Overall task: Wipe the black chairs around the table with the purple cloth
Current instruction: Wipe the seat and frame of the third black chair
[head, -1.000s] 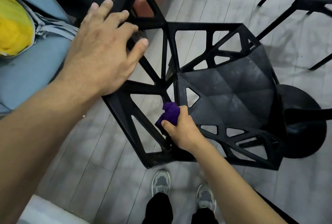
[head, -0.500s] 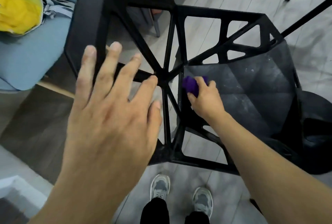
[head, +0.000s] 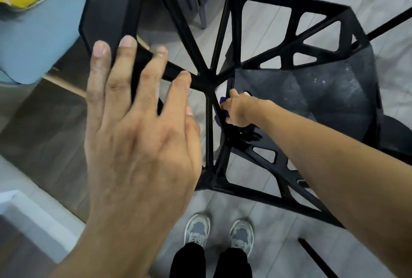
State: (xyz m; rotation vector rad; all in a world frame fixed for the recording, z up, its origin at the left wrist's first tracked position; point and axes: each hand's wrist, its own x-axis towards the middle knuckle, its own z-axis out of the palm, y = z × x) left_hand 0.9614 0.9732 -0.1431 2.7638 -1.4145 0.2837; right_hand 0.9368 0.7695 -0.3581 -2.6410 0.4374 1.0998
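The black chair (head: 287, 8) fills the centre and upper right of the frame, and the right hand (head: 239, 110) at centre grips the bunched purple cloth (head: 223, 100) against a strut (head: 223, 155) where the lattice back meets the seat (head: 334, 99). The left hand (head: 138, 135), centre left, spreads straight fingers over the back's bars (head: 178, 72), probably bracing them, though contact is unclear. That strut runs down-frame, so the right hand is nearer for stroking along it.

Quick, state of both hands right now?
Left hand: open, fingers straight, spread over the back of the black chair; contact unclear.
Right hand: gripping the purple cloth at the chair's frame.
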